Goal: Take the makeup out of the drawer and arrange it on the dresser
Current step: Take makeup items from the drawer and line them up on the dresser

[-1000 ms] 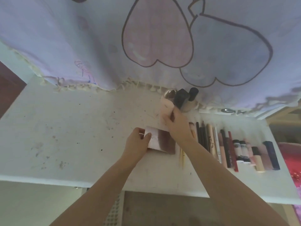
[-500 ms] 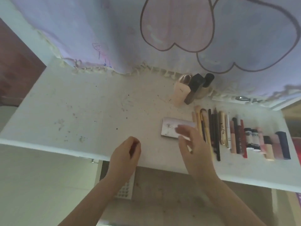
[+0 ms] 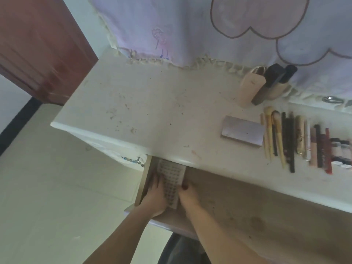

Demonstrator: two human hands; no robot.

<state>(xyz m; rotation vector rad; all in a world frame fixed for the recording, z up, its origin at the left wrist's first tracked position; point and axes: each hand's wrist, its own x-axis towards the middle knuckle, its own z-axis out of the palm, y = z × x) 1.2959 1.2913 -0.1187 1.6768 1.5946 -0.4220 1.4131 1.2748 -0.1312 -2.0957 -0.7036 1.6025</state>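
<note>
Our left hand (image 3: 154, 197) and right hand (image 3: 187, 196) reaching into the drawer (image 3: 247, 202), fingers clasping the palette (image 3: 170, 182) by its long sides, pale grid-patterned slab, at the drawer's left end

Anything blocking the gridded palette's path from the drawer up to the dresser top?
Nothing visible blocks it. Both the left hand and right hand are on the gridded palette in the open drawer; the dresser top left of the flat palette is bare.
</note>
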